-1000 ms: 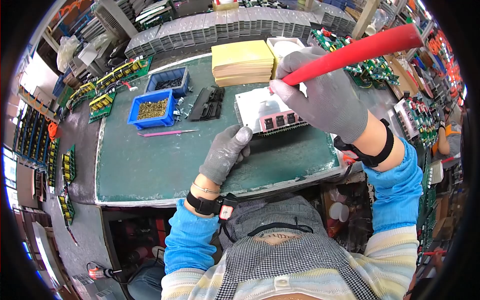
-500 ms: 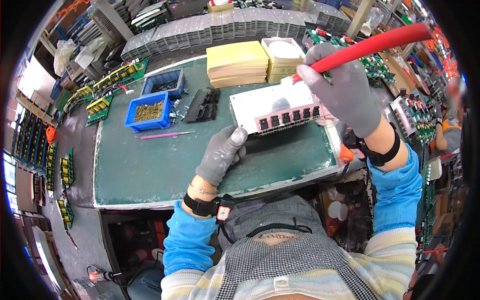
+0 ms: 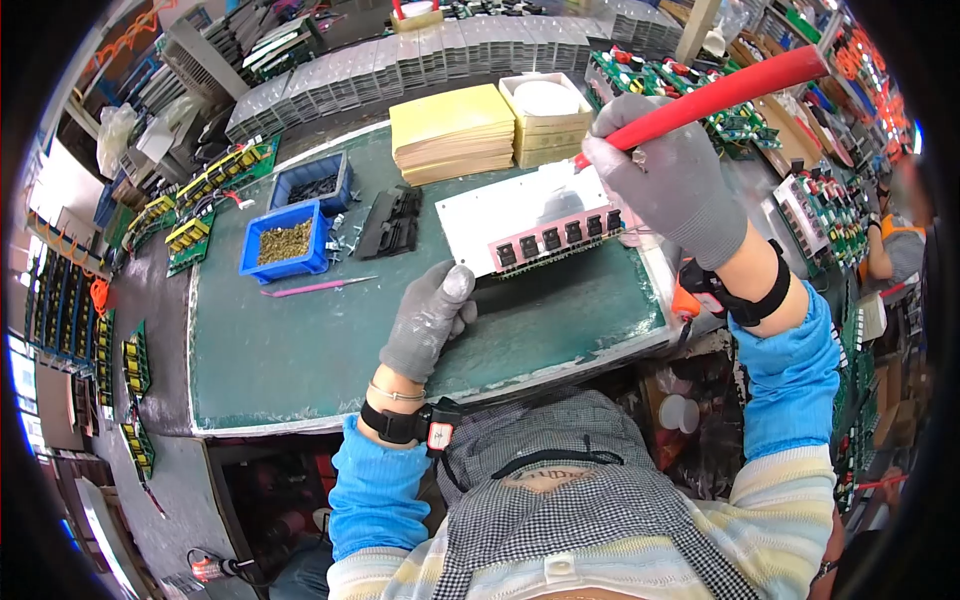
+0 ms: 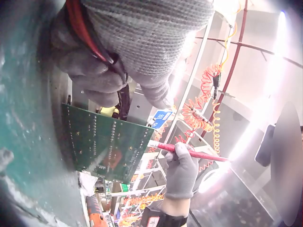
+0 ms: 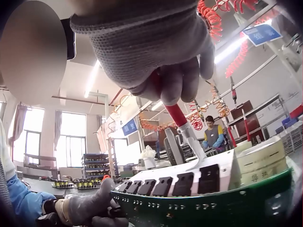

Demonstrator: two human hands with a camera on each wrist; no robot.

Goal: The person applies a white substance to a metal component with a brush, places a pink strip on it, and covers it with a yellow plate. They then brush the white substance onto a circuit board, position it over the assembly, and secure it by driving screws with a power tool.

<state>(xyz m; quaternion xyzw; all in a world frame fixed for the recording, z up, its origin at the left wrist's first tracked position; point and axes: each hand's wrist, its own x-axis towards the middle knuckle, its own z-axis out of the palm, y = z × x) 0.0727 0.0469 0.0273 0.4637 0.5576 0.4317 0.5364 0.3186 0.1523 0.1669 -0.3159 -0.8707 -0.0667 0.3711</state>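
Here I am on the head view, with the circuit board point(image 3: 505, 215) sitting at the middle of things over the table point(image 3: 330, 360), its white plate facing up and a row of black components point(image 3: 550, 239) running along the near edge. My left hand point(image 3: 430, 315) is at about 7 o'clock to it, fingers curled in and the thumb pinching the near left corner. Over at 2 o'clock, the right hand point(image 3: 675, 180) is closed round the red-handled tool point(image 3: 725, 95), its long handle slanting up and away to the right. On the right wrist view the tool's pale end comes down onto the white plate; bristles, perhaps, but the glare makes that hard to call. The left wrist view gives me the board's green underside, tilted clear of the table surface. Round the board now: yellow stack point(image 3: 452, 135) at 11 o'clock, pale box point(image 3: 548, 125) with a white round thing in it at 12, black parts point(image 3: 390, 222) at 9. Further out at 9 I see the blue tray point(image 3: 285, 240) of brass-coloured bits, a second tray point(image 3: 312, 182) just behind it, and the pink tool point(image 3: 320, 286) lying nearer me.
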